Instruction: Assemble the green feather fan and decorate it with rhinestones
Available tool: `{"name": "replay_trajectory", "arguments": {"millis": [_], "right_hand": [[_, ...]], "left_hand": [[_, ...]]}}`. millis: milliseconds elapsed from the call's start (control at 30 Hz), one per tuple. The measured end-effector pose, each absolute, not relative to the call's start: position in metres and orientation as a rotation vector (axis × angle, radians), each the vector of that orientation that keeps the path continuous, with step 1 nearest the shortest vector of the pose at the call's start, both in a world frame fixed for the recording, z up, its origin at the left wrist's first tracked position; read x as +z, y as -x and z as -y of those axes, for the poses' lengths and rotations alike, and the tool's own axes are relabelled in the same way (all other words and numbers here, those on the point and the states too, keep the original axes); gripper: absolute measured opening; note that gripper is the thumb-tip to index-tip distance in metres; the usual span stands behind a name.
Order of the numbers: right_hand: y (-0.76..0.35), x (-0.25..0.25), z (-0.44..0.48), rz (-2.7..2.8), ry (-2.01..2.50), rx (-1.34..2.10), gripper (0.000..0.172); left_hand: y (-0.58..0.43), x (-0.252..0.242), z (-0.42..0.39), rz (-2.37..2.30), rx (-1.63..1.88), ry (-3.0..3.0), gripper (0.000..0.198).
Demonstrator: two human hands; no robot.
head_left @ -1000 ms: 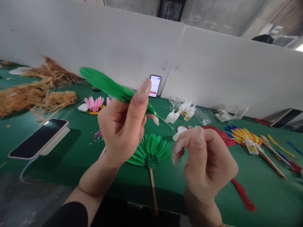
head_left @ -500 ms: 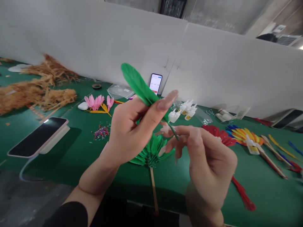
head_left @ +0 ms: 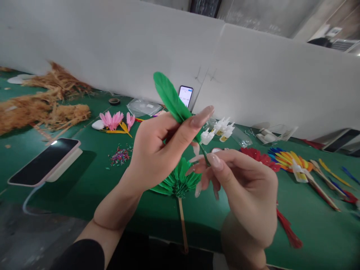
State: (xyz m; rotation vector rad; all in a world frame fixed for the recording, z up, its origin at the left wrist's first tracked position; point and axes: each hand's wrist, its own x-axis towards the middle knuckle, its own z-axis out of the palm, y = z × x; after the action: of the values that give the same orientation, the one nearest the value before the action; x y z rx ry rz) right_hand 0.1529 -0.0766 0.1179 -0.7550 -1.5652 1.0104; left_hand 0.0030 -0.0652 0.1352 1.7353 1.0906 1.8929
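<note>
A long green feather (head_left: 170,95) is pinched in my left hand (head_left: 160,150), its rounded tip pointing up and left. My right hand (head_left: 239,187) has thumb and forefinger closed on the lower end of the feather's stem, below the left thumb. Under both hands, a green feather fan (head_left: 180,185) with a wooden handle (head_left: 182,225) lies on the table, its upper part hidden by the left hand and wrist.
On the green table (head_left: 98,210) lie a phone on a stand (head_left: 45,161), confetti-like bits (head_left: 120,155), pink feathers (head_left: 111,120) and dried brown grass (head_left: 62,84). Small white glue bottles (head_left: 225,129) stand behind my hands. Red feathers (head_left: 258,157) and a yellow-orange fan (head_left: 294,160) are at right.
The feather has tilted a little more upright and shifted right. My right thumb has come down onto its stem end, and those fingers have drawn closer together.
</note>
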Motion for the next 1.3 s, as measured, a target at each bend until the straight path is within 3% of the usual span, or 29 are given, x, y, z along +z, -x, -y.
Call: {"name": "replay_trajectory", "arguments": {"millis": [433,833,1167,1300], "right_hand": [[-0.1458,0.1179,0.0693,1.603,0.782,1.169,0.023],[-0.1503,0.1215,0.0699,1.522,0.727,1.380,0.008],[-0.1495,0.1163,0.0710,1.571,0.709,1.304,0.032],[-0.1495,0.1189,0.0714,1.579,0.679,1.298,0.024]], "left_hand": [[-0.0018,0.1336,0.0625,-1.089,1.806,-1.858,0.055],[-0.0026,0.1346,0.0602,-1.079,1.879,-1.815,0.052],[-0.0022,0.1322,0.0607,-1.004,1.811,-1.727,0.047],[-0.0028,0.1318,0.0599,-0.946,1.814,-1.681,0.047]]}}
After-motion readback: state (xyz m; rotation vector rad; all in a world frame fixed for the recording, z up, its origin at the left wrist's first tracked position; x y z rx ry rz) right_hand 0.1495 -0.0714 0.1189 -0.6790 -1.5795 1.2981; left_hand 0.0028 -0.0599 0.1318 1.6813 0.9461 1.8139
